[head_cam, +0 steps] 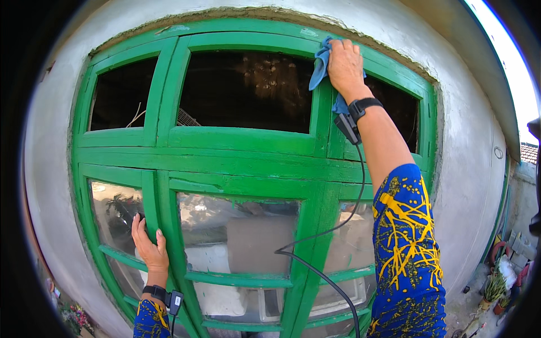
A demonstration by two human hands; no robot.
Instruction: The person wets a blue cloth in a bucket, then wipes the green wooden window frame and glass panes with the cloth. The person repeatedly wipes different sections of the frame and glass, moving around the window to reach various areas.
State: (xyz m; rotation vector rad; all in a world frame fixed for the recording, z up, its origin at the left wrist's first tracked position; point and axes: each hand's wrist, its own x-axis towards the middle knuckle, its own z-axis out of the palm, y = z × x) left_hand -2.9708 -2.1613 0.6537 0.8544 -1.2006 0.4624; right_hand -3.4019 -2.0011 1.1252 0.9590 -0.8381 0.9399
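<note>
My right hand (345, 67) presses a blue cloth (322, 63) against the upper part of a green wooden window frame (249, 167), at the post right of the middle top opening. Parts of the cloth hang out to both sides of the hand and below it. My left hand (150, 247) rests on the edge of the lower left sash (150, 198), fingers apart and holding nothing. Both wrists wear black straps with small devices; a black cable (315, 236) runs down from the right one. Glass panes (262, 245) fill the lower sashes.
A grey plastered wall (460, 177) surrounds the window. The upper openings (249, 91) look dark inside. Potted plants (493, 287) and assorted items stand on the ground at lower right. Flowers (78, 319) show at lower left.
</note>
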